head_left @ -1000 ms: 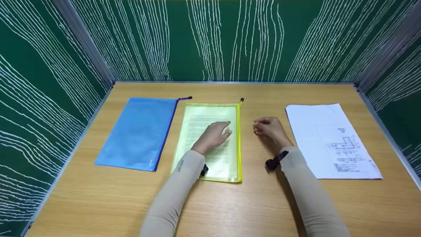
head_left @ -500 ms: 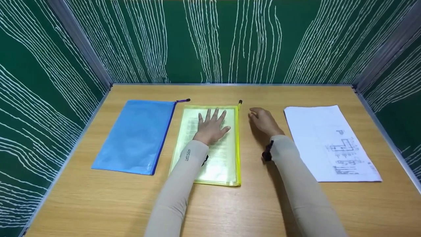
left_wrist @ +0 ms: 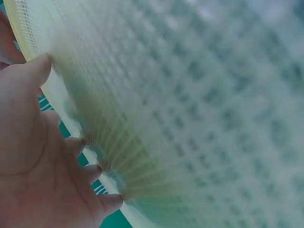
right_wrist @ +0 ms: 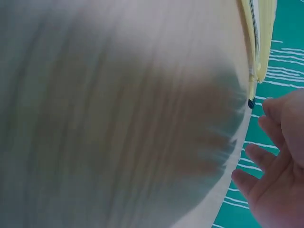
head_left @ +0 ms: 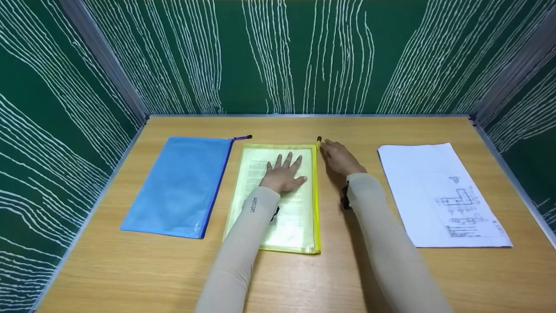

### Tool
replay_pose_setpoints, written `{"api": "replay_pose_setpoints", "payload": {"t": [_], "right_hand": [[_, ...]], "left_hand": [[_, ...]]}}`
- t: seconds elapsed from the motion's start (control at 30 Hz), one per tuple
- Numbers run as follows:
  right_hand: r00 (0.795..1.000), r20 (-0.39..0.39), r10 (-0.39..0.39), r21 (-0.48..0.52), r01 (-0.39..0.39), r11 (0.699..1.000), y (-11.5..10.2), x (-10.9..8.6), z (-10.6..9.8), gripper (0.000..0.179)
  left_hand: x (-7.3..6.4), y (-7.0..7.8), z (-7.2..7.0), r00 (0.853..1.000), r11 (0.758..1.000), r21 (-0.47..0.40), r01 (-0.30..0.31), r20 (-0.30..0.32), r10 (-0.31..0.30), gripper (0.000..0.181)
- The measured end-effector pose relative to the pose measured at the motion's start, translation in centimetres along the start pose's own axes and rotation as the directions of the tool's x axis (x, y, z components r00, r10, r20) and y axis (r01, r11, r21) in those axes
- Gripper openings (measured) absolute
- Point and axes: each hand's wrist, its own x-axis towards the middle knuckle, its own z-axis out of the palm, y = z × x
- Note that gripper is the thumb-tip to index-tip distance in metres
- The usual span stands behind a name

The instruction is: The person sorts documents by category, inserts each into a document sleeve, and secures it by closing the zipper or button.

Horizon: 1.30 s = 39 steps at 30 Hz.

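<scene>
A yellow zip pouch (head_left: 295,234) with a printed sheet inside lies in the middle of the table. My left hand (head_left: 283,177) rests on it with fingers spread; the left wrist view shows the fingertips (left_wrist: 111,202) touching the clear mesh face. At the pouch's far right corner is its zipper pull (head_left: 319,140), yellow with a dark tip. Just right of that pull is my right hand (head_left: 341,157), its fingers loosely bent. In the right wrist view, the dark pull tip (right_wrist: 251,103) is close to the thumb and fingers, with a small gap between.
To the left lies a blue zip pouch (head_left: 173,187) with its pull (head_left: 243,138) pointing right. A stack of white paper (head_left: 417,182) with a technical drawing lies at the right. Green panels (head_left: 269,56) with white wavy lines wall in the wooden table (head_left: 299,282).
My left hand has flattened from a half-turned pose onto the yellow pouch with its fingers spread. My right hand has moved up and left to the zipper pull.
</scene>
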Motion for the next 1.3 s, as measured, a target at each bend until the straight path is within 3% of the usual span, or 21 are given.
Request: {"api": "replay_pose_setpoints", "payload": {"t": [0.27, 0.53, 0.93, 1.3], "right_hand": [[0.999, 0.042, 0.002, -0.095, 0.002, 0.996, -0.4, 0.8, 0.5, 0.051], [0.996, 0.085, 0.036, -0.135, -0.025, 0.99, 0.0, 1.1, 0.4, 0.054], [0.99, -0.069, -0.125, -0.129, 0.116, 0.985, 1.4, 1.0, -0.1, 0.032], [0.99, -0.086, -0.113, -0.18, 0.096, 0.979, 1.6, 1.1, -0.6, 0.035]], "left_hand": [[-0.2, 0.2, 0.2, 0.999, 0.999, 0.04, 0.033, 0.005, -0.033, 0.071], [0.0, 0.3, 0.1, 1.0, 1.0, 0.013, 0.028, 0.007, -0.028, 0.071], [0.0, -0.1, 0.3, 1.0, 1.0, -0.015, 0.027, 0.012, -0.026, 0.071], [-0.1, -0.1, 0.2, 1.0, 0.999, -0.04, 0.023, 0.015, -0.023, 0.071]]}}
